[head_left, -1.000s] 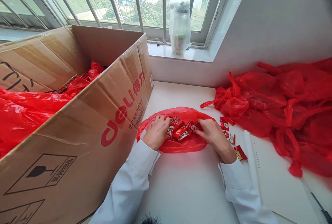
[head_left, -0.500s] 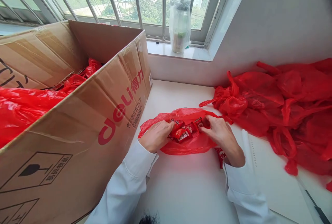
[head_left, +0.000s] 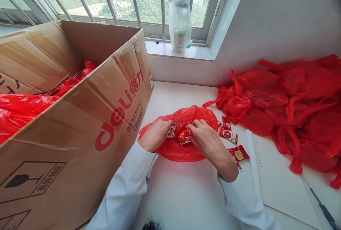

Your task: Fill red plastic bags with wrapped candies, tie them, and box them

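A thin red plastic bag point(head_left: 177, 155) lies on the white table with its mouth spread wide. Small red printed packets point(head_left: 183, 137) show inside it. My left hand point(head_left: 157, 134) is at the bag's left side, fingers curled over the rim beside the packets. Reaching in from the right, my right hand point(head_left: 204, 135) has its fingers bent down onto a packet, with thumb and fingertips close together; its grip is partly hidden. Several loose packets point(head_left: 228, 134) lie on the table just right of the bag, some near my right wrist.
A tall cardboard box point(head_left: 125, 80) with red plastic inside stands at the left. At the right lies a heap of filled red bags point(head_left: 287, 98). Nearer are a white notebook point(head_left: 282, 180) and a dark pen-like tool point(head_left: 326, 212). A wrapped jar point(head_left: 179, 27) stands on the windowsill.
My right hand has moved left, from the bag's right rim to over the packets inside. Loose packets right of the bag have come into sight. The view has shifted slightly.
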`<state>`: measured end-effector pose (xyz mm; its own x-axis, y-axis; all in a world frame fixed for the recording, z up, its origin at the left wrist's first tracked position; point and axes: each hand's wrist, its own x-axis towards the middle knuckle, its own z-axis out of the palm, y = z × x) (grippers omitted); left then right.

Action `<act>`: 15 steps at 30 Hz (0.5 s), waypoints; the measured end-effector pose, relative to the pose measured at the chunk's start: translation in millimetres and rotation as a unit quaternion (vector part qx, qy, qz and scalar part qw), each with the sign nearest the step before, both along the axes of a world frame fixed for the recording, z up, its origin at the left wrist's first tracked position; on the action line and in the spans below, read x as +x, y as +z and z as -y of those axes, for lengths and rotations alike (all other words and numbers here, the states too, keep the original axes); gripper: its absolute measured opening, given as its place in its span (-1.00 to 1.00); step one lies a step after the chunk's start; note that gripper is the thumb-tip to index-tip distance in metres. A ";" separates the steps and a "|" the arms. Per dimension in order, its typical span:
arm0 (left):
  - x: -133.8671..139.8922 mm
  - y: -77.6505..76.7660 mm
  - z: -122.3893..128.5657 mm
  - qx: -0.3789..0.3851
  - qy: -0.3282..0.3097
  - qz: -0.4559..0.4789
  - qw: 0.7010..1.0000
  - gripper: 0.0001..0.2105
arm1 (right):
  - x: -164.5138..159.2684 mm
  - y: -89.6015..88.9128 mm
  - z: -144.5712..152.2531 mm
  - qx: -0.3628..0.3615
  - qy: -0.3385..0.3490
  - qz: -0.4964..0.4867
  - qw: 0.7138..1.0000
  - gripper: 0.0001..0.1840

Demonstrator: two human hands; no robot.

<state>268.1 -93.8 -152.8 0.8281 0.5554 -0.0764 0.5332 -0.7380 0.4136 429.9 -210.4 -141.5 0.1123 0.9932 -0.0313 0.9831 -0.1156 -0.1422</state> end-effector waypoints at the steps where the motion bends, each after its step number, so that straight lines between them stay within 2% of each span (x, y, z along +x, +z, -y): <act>1: -0.5 0.1 -0.6 -0.002 -0.001 -0.003 1.000 -0.79 | -0.8 -6.9 -3.1 0.004 0.019 -0.013 1.000 -0.84; 5: -1.2 -0.4 -0.9 -0.016 -0.006 -0.022 1.000 -0.77 | -3.2 -30.3 -12.9 0.005 0.060 -0.036 0.998 -0.77; 8: -0.1 0.8 1.5 -0.028 -0.020 -0.042 0.999 -0.74 | 0.5 -33.1 -15.6 -0.004 0.067 -0.043 0.997 -0.87; 9: 0.4 1.3 2.5 -0.029 -0.023 -0.046 0.998 -0.74 | 3.5 -31.2 -15.9 -0.006 0.057 -0.048 0.997 -0.90; 11: 1.4 1.9 4.2 -0.028 -0.023 -0.049 0.998 -0.73 | 12.1 -25.4 -15.5 -0.003 0.015 -0.050 0.999 -0.80; 15: 1.9 0.0 5.0 -0.028 -0.033 -0.043 0.998 -0.71 | 32.1 -12.2 -10.9 0.046 -0.077 -0.050 0.995 -0.77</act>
<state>270.0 -98.8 -152.7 0.8518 0.4928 -0.1776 0.5192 -0.7495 0.4107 462.0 -199.5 -153.7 0.2649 0.9634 0.0401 0.9349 -0.2464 -0.2555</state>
